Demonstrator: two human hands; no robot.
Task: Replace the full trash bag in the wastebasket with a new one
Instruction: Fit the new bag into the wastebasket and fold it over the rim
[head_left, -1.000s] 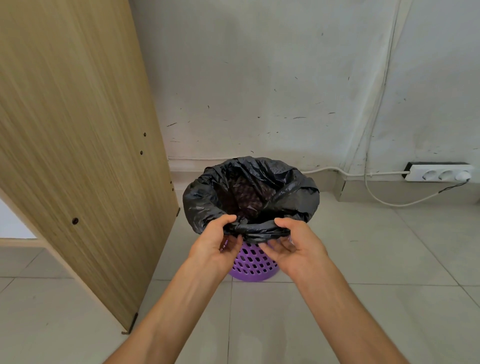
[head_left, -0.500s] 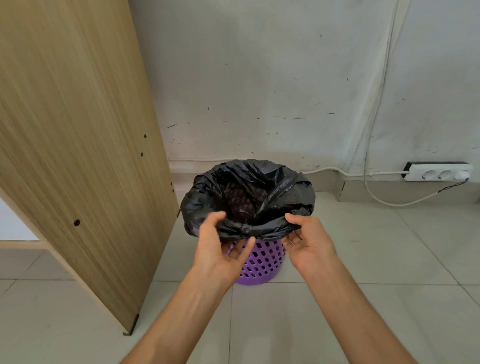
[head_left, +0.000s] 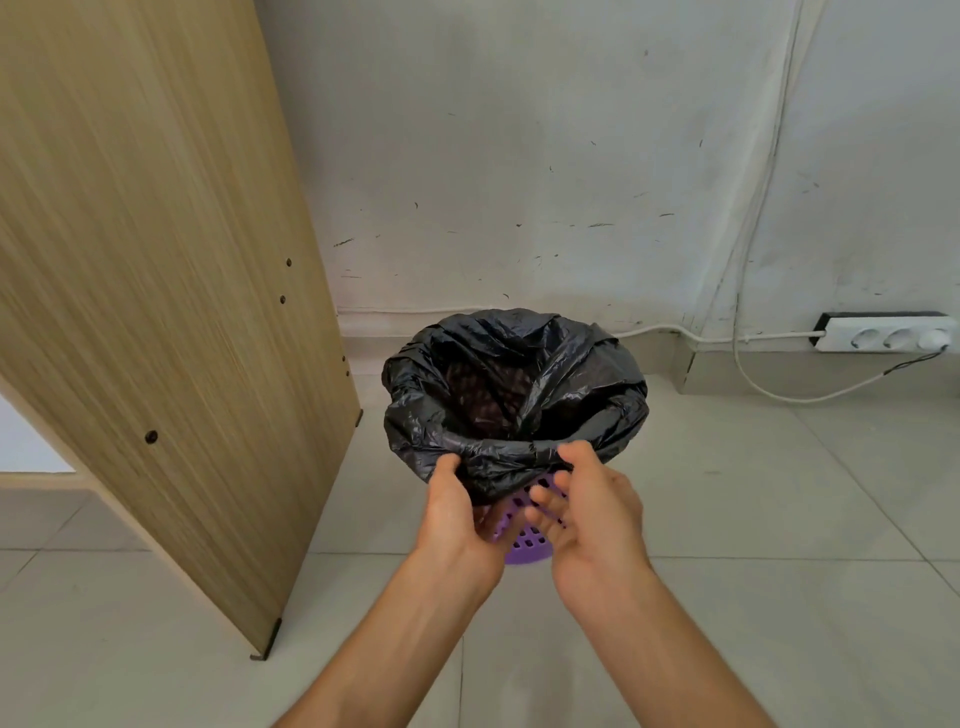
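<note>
- Wood-grain laminate covers the tall cabinet panel (head_left: 156, 312) on the left, which stands on the pale tiled floor (head_left: 779, 519) against a scuffed white wall (head_left: 519, 130).
- Black, thin and crinkled, the trash bag (head_left: 587, 374) lines the bin just right of the panel. Its mouth is open and round, and its edge is folded down outside the rim in a loose, glossy cuff.
- Under that cuff the purple plastic wastebasket (head_left: 527, 545) shows only its lower wall, round and pierced with small holes. It stands upright on the floor with its long axis vertical.
- The left hand (head_left: 457, 514) is at the near side of the cuff. Its grip is closed on the film, with the thumb on top of the fold and the fingers tucked beneath.
- The right hand (head_left: 597, 519) is just beside it. Its thumb tip is at the rim, and its fingers are loosely spread, blurred and holding nothing I can make out.
- The bag lies directly ahead of and slightly above both grips, so peeling the cuff would probably mean pulling up and towards the person. The left hand looks the better placed to begin.
- A white power strip (head_left: 883, 338) and its trailing cable (head_left: 779, 397) lie well apart, by the right wall.
</note>
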